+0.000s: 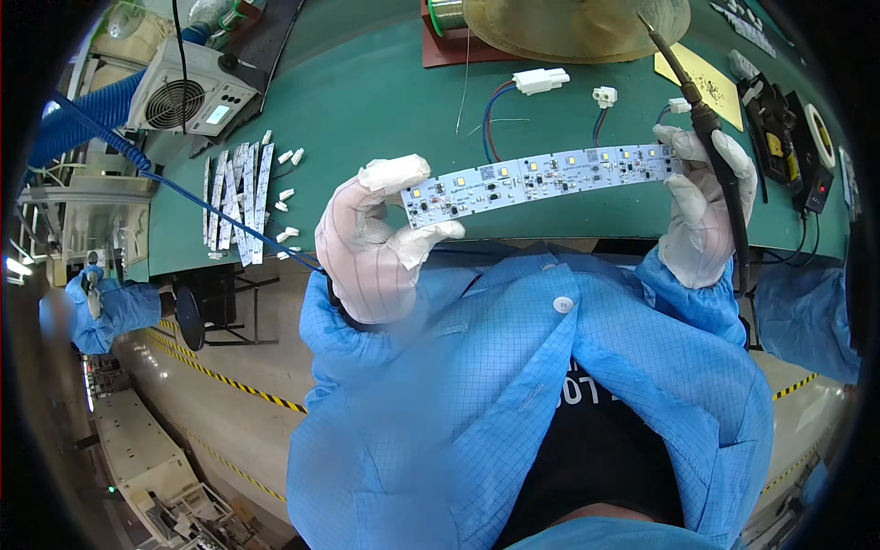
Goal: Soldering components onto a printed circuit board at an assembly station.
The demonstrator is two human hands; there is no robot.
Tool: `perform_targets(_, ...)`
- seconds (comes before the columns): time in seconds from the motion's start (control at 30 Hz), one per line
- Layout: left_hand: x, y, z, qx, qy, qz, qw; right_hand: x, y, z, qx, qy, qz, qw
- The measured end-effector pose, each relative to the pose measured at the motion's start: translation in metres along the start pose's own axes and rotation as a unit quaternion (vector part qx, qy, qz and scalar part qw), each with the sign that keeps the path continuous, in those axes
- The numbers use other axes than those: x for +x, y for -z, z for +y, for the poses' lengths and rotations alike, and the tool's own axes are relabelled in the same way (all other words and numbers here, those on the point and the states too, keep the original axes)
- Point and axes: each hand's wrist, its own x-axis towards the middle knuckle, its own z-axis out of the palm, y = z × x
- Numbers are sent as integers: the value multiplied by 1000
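A long white LED circuit board point(541, 179) is stretched between my gloved hands, above the near part of the green bench. My left hand point(367, 238) pinches its left end between thumb and fingers. At the other end, my right hand point(701, 211) grips the board and also holds a soldering iron point(720, 160), its tip pointing up and away. Beyond the board's far edge lie white plug connectors: one point(541, 81) on red and blue wires, a smaller one point(604, 95) in the middle, and another point(679, 105) by my right fingers. Where their wires meet the board is not clear.
Several narrow boards point(240, 197) lie piled at the left with loose white connectors. Behind them stands a white fan unit point(188, 92); a blue cord point(211, 209) crosses the pile. A solder spool point(447, 15), amber round cover point(577, 27), yellow pad point(724, 92) and black device point(779, 137) line the back and right.
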Motion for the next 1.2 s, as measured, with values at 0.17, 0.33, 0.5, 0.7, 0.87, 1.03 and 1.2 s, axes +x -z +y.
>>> perform_targets(0.17, 8, -10, 4, -37, 74, 36, 996, 1, 0, -9, 83, -3, -5, 996)
perform_targets(0.33, 6, -10, -1, 1, 113, 54, 992, 1, 1, -10, 106, 8, -28, 994)
perform_targets(0.5, 6, -10, 1, 11, 122, 52, 991, 1, 2, -10, 120, 8, -31, 992)
perform_targets(0.7, 5, -8, -3, -69, 142, 41, 987, 1, 2, -7, 118, 4, -37, 992)
perform_targets(0.87, 17, 7, 1, -42, 180, 43, 982, -2, -10, 3, 34, -13, -32, 999)
perform_targets(1.03, 58, 74, -25, 170, 209, 116, 956, -17, -8, 15, -27, -87, 24, 996)
perform_targets(1.2, 92, 126, -87, 84, 188, 217, 954, -23, -10, 18, -48, -209, 21, 976)
